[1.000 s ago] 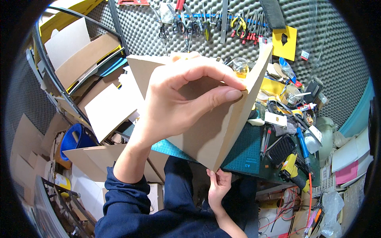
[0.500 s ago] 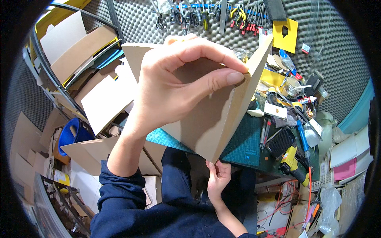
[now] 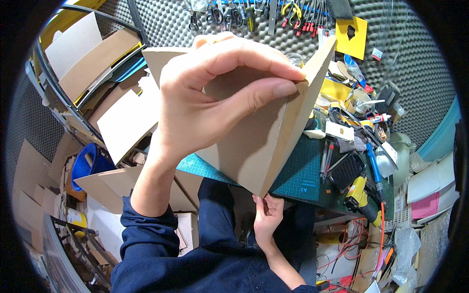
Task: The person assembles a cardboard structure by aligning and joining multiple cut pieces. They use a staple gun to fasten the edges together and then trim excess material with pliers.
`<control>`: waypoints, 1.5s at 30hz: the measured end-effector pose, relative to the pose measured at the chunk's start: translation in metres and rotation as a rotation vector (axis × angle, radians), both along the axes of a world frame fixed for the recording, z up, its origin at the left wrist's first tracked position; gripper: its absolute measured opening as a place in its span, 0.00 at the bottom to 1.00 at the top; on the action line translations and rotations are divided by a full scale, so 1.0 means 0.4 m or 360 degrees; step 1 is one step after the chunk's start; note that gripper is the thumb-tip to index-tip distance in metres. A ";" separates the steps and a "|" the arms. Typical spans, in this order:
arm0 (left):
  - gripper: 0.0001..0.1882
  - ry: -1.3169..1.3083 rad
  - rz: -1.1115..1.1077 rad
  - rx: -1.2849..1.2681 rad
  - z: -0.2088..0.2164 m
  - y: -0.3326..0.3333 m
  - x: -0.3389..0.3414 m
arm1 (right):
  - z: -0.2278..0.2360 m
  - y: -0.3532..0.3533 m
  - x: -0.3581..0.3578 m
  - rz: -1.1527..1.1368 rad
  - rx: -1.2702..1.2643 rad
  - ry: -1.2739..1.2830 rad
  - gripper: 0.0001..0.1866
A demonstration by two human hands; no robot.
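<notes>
Two brown boards, perhaps cardboard or fibreboard, meet along a long edge and form an angled piece (image 3: 244, 163) standing tilted in front of me. My left hand (image 3: 188, 105) is raised close to the camera, its thumb and index finger pinching the upper part of that joined edge. Down at the lowest corner, my right hand (image 3: 267, 219) grips the piece between thumb and curled fingers. Most of the board's far left side is hidden behind my left hand. Below the piece lies a teal cutting mat (image 3: 298, 171) on the table.
A yellow-and-black power tool (image 3: 359, 195), a blue pen-shaped tool (image 3: 373, 168) with an orange cord and assorted supplies crowd the table's right side. Pliers and scissors (image 3: 215, 14) hang on the foam-covered wall. At left stand a rack of board sheets (image 3: 129, 124) and a blue bucket (image 3: 90, 168).
My left hand and the top of the angled piece have shifted slightly left and up. My right hand has risen a little; both grips stay the same.
</notes>
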State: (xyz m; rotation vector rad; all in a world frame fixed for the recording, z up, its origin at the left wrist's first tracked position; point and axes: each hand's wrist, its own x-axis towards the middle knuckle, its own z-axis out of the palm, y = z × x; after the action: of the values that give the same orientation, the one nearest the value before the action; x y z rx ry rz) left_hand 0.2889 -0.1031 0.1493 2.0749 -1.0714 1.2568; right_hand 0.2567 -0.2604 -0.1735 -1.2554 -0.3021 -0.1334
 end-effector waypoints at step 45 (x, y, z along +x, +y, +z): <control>0.08 0.0155 0.0149 -0.0196 -0.034 0.022 -0.014 | -0.020 0.019 -0.009 -0.0165 0.0011 -0.0023 0.10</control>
State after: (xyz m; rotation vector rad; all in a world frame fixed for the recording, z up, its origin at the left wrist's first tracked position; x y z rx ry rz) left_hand 0.2833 -0.0944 0.1358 2.0900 -0.8416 1.2201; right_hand 0.2531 -0.2529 -0.1813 -1.2640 -0.2488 -0.2323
